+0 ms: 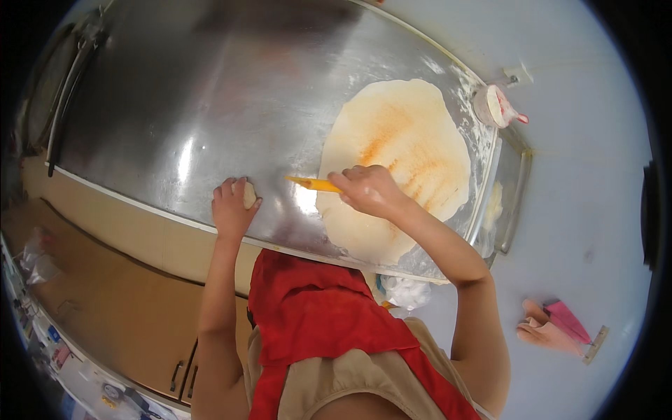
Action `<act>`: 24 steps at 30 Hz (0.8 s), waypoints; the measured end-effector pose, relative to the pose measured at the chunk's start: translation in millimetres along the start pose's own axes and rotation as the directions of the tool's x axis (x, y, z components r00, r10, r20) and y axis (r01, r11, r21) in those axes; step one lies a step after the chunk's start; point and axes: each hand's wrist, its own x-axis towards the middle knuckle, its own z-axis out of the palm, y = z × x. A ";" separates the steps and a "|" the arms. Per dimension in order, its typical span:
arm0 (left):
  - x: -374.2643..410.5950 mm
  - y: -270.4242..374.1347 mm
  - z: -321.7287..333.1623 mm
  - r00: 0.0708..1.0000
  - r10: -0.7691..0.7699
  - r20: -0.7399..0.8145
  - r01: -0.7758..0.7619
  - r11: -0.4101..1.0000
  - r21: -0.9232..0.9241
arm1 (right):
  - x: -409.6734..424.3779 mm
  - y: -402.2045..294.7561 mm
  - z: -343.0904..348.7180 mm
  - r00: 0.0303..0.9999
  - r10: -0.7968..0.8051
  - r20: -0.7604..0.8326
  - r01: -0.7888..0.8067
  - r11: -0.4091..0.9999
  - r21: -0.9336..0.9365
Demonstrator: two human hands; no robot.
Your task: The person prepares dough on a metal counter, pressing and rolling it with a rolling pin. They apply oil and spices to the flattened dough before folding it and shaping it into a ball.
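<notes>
My left hand (233,205) curls around a small lump of dough (249,195) near the front edge of the stainless-steel worktop (226,121). A yellow plastic tool (315,184), slim and flat-tipped, is gripped in my right hand (373,189); its exact kind cannot be told. The tip points left over bare steel. Under my right hand and forearm lies a large, thin, rolled-out sheet of dough (357,210). Orange-brown streaks of powder or seasoning mark its middle, and my arm hides part of its right side.
Flour dusts the steel around the sheet. A white tub (488,106) with a red-handled scoop stands at the far right corner. Beside the right edge is a metal tray (510,210). Cloths (551,325) hang on the wall. Brown cabinets (121,315) stand behind on the left.
</notes>
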 end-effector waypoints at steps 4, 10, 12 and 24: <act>-9.5 -9.0 5.5 0.981 0.106 -0.163 -0.110 0.994 -0.016 | 17.2 10.8 43.5 0.987 0.029 0.155 -0.030 1.000 0.004; -6.7 -22.1 9.4 0.980 0.142 -0.138 -0.166 0.969 -0.182 | 60.8 -4.7 46.2 0.992 0.081 0.092 -0.082 0.997 0.003; 2.7 -22.1 11.2 0.976 0.167 -0.138 -0.195 0.956 -0.217 | 73.4 1.9 26.7 0.977 0.211 0.031 -0.211 0.977 -0.005; 20.8 -9.7 8.8 0.967 0.242 -0.083 -0.239 0.970 0.038 | 116.2 127.1 17.2 0.865 0.465 -0.192 -0.498 0.844 -0.200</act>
